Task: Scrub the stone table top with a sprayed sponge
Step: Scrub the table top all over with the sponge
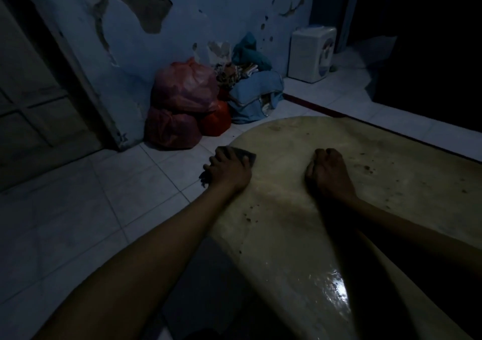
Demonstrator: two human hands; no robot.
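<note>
Though the room is dim, the head view shows the left hand [229, 170] lying flat on a dark sponge [246, 155] at the left edge of the pale stone table top [300, 235], fingers spread over it and pressing it down; the sponge's far right corner sticks out from under the fingers, and the fingertips on the left side reach past the table's rim. Well to the right on the same surface, the right hand [328, 172] rests as a fist, fingers curled under and holding nothing that can be seen. Dark specks dot the stone on the right and between the two forearms, and a wet glossy patch shines at the near end. On the white tiled floor [78, 209] beyond the table, red plastic bags [182, 99] are stacked against the peeling blue wall [208, 13], knotted and bulging, their contents hidden. Just right of them, blue cloth [257, 94] holds what may be a heap of mixed fabric. Farther right stands a white appliance [311, 54].
</note>
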